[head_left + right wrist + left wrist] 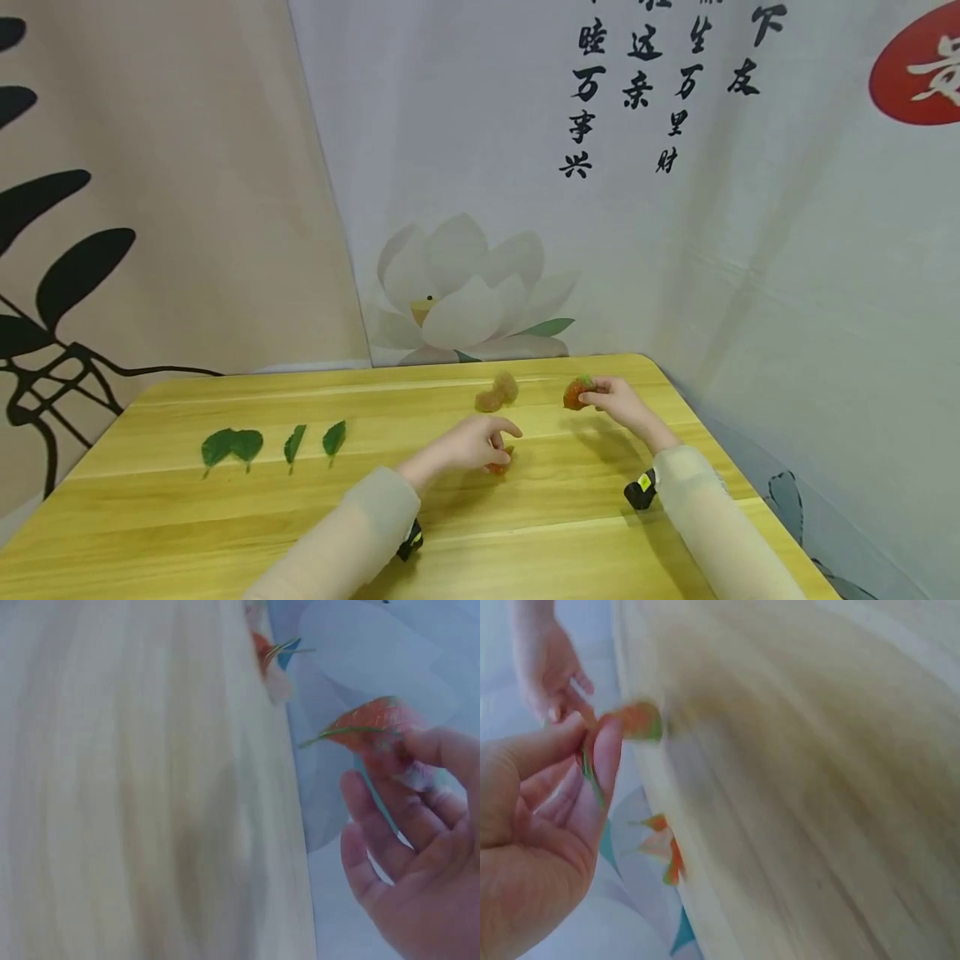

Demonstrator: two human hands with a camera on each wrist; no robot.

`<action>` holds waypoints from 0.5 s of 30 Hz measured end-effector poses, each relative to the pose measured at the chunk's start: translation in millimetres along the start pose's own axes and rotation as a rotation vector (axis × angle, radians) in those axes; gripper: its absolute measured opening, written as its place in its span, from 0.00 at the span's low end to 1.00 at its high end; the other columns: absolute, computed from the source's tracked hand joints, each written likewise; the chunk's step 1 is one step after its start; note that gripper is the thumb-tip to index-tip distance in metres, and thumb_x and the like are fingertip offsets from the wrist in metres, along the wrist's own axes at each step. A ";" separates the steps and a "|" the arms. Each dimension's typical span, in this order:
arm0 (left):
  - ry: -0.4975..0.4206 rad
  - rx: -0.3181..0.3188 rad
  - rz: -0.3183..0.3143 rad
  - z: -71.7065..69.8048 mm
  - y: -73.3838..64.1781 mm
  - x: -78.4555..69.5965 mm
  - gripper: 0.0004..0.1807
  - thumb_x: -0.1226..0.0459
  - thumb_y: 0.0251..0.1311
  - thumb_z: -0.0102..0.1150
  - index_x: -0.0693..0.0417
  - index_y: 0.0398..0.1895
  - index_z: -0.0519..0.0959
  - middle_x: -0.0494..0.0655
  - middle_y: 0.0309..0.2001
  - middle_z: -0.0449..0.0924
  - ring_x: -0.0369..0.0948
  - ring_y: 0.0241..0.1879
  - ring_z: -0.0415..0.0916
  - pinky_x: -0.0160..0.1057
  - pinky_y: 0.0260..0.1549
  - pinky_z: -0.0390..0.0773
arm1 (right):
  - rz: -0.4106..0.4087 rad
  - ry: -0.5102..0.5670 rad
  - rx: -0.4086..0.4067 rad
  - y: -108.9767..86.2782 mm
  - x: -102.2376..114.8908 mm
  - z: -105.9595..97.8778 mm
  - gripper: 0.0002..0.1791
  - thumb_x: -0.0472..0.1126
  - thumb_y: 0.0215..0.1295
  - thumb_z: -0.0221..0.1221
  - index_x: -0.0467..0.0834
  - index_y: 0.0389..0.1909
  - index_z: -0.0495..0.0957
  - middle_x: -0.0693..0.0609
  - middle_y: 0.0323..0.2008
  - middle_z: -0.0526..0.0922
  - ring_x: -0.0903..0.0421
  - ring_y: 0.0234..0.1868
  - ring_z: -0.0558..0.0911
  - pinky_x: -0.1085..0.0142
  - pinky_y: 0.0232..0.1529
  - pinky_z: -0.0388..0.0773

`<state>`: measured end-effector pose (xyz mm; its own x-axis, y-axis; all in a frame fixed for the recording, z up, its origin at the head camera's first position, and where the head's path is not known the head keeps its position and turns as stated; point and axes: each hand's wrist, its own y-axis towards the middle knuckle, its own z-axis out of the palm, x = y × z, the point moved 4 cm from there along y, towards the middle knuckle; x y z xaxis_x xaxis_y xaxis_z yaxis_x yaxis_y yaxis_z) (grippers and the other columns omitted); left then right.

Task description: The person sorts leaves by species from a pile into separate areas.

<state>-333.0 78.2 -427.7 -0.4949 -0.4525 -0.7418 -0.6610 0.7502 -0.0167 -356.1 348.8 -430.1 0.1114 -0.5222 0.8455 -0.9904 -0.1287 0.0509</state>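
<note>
Between its thumb and fingers, my right hand (618, 400) holds a red strawberry (576, 392) with a green top, raised over the table's far right part. In the right wrist view that strawberry (367, 724) shows red with thin green strands. My left hand (472, 443) pinches another small red strawberry (500, 463), mostly hidden under its fingers in the head view. The left wrist view shows this strawberry (636, 720), blurred, with a green end, at the thumb and fingertip. Two rounded brownish-pink pieces (490, 402) lie touching on the table just beyond the left hand.
Several green leaves (336, 438) lie on the left part of the yellow wooden table (225, 542). A cloth backdrop (465, 125) with a lotus and dark writing hangs behind it and along the right side. Black bands are on both wrists.
</note>
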 end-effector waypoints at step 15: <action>-0.199 0.001 -0.040 -20.5 -10.6 25.8 0.15 0.69 0.67 0.55 0.58 0.56 0.80 0.48 0.32 0.74 0.38 0.23 0.63 0.35 0.24 0.66 | 0.099 0.147 0.092 -2.9 -7.0 29.4 0.29 0.37 0.68 0.58 0.32 0.67 0.66 0.52 0.28 0.83 0.52 0.29 0.79 0.64 0.22 0.71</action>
<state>-350.3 48.7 -432.8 -0.3469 -0.3777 -0.8585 -0.6772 0.7341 -0.0493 -351.6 328.0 -451.8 -0.0064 -0.4083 0.9128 -0.9835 -0.1624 -0.0796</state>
